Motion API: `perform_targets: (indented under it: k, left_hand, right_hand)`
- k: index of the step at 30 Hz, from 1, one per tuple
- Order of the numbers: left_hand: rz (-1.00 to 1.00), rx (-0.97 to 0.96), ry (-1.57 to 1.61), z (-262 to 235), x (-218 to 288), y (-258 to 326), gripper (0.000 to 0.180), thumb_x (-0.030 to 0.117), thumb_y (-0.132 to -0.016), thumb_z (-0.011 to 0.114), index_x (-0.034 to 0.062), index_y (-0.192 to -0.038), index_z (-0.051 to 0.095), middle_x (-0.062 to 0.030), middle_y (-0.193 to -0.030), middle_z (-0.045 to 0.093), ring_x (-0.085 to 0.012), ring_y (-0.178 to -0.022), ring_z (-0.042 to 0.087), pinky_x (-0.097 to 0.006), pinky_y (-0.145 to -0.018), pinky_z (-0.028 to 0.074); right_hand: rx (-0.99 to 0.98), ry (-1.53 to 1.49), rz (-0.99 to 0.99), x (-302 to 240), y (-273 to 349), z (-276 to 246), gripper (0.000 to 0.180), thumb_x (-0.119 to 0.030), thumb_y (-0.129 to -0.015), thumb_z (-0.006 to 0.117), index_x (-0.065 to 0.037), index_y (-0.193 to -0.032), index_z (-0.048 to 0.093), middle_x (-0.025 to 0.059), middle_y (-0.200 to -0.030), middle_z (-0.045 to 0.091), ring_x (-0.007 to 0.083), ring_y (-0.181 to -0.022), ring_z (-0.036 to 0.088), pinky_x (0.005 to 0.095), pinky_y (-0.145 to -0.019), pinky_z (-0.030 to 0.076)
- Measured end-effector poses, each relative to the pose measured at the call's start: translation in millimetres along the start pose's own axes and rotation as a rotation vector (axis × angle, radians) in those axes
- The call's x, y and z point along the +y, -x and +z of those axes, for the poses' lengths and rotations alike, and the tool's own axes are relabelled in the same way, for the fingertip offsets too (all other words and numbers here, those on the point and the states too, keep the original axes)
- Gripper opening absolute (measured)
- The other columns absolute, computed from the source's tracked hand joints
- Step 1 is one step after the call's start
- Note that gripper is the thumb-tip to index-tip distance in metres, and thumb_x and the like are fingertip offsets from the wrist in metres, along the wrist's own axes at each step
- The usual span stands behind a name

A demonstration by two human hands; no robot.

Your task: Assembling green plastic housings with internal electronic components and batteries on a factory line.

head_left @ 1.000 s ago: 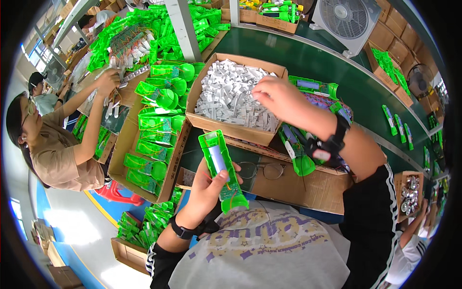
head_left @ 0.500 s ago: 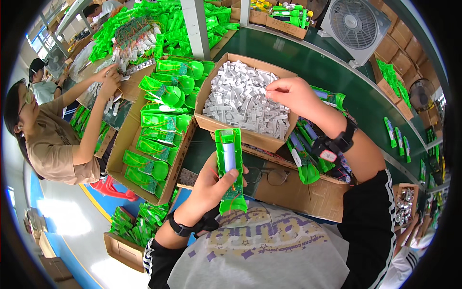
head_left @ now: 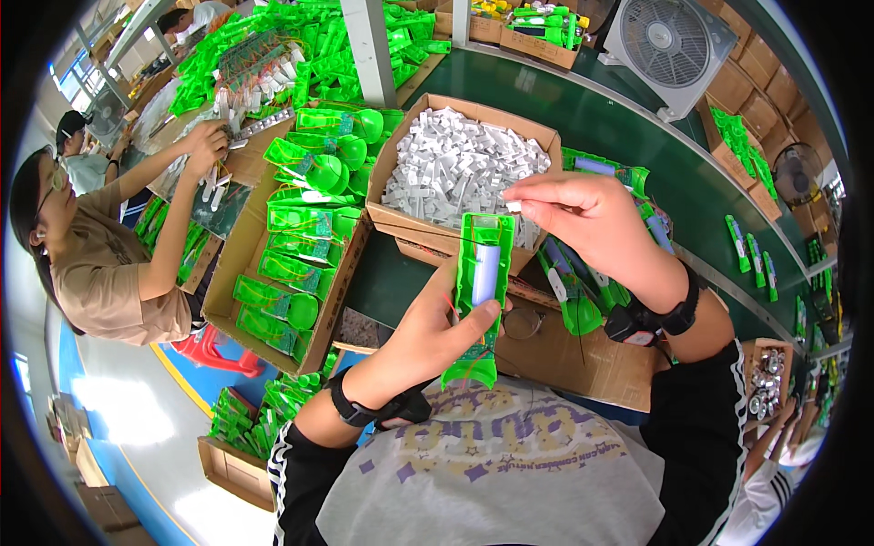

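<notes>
My left hand [head_left: 446, 323] is closed around a green plastic housing half [head_left: 467, 350], thumb pressed on it. A light purple cylindrical battery [head_left: 485, 273] lies inside, along with thin red wires. My right hand [head_left: 569, 209] pinches a small white plastic piece [head_left: 513, 207] between thumb and fingertips, just above the housing's upper end and apart from it. Behind both hands stands a cardboard box [head_left: 390, 218] full of small white plastic pieces [head_left: 460, 164]. The lower part of the left fingers is hidden behind the housing.
Left of me, a long cardboard box [head_left: 339, 314] holds green housings with circuit boards. On the right lie more housings with batteries [head_left: 569, 300]. A co-worker [head_left: 118, 264] sits at the left, handling parts. A box fan [head_left: 669, 50] stands at the back right of the green table [head_left: 546, 109].
My right hand has drawn back from the pile of white pieces toward the housing, a white piece now showing in its fingertips. My left hand has moved the housing right and slightly up.
</notes>
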State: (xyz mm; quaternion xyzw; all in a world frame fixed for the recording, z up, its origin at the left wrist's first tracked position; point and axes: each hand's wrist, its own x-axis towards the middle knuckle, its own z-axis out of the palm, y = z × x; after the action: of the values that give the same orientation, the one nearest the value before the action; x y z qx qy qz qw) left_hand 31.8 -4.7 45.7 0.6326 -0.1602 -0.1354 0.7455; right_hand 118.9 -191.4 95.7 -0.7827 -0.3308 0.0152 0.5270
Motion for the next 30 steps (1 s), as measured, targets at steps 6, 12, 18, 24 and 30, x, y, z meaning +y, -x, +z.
perform_targets:
  k: [6, 12, 18, 24, 30]
  left_hand:
    - [-0.004, -0.007, -0.022, 3, -3, 2, 0.035, 0.011, -0.087, 0.048, 0.0027, -0.118, 0.034, -0.0084, -0.095, 0.055, -0.0133, -0.077, 0.056, -0.028, -0.069, 0.046]
    - [-0.004, -0.01, -0.016, 5, -3, 2, 0.036, 0.011, -0.086, 0.048, 0.0013, -0.118, 0.035, -0.0073, -0.093, 0.055, -0.0117, -0.081, 0.054, -0.026, -0.069, 0.045]
    - [-0.005, 0.022, 0.03, 7, 0, 3, 0.037, 0.01, -0.086, 0.049, -0.0005, -0.119, 0.037, -0.0066, -0.095, 0.054, -0.0105, -0.085, 0.052, -0.026, -0.071, 0.044]
    - [0.005, 0.006, 0.016, 8, 1, 1, 0.036, 0.009, -0.086, 0.047, 0.0013, -0.119, 0.034, -0.008, -0.096, 0.053, -0.0125, -0.083, 0.055, -0.027, -0.071, 0.046]
    - [0.036, 0.012, -0.012, 11, -1, 0, 0.034, 0.01, -0.087, 0.046, 0.003, -0.117, 0.033, -0.0085, -0.095, 0.054, -0.012, -0.083, 0.054, -0.027, -0.071, 0.046]
  right_hand:
    - [0.07, 0.165, -0.113, -8, 11, 5, 0.014, -0.004, -0.078, 0.06, 0.0, -0.09, 0.062, 0.0094, -0.088, 0.063, 0.0169, -0.079, 0.061, 0.0258, -0.068, 0.048]
    - [0.109, 0.263, -0.242, -9, 17, 9, 0.01, -0.002, -0.076, 0.061, 0.0, -0.086, 0.061, 0.0091, -0.088, 0.061, 0.0204, -0.076, 0.06, 0.027, -0.066, 0.048]
    - [0.113, 0.349, -0.338, -10, 17, 15, 0.01, -0.001, -0.075, 0.06, 0.0, -0.085, 0.059, 0.0093, -0.088, 0.058, 0.0237, -0.076, 0.058, 0.0291, -0.065, 0.048]
    - [0.118, 0.339, -0.311, -14, 18, 21, 0.008, 0.0, -0.073, 0.061, 0.001, -0.08, 0.058, 0.0083, -0.081, 0.055, 0.0239, -0.072, 0.056, 0.031, -0.061, 0.046]
    - [0.151, 0.381, -0.356, -12, 19, 22, 0.008, 0.001, -0.071, 0.062, -0.001, -0.077, 0.057, 0.0084, -0.078, 0.054, 0.0246, -0.069, 0.055, 0.0327, -0.058, 0.044]
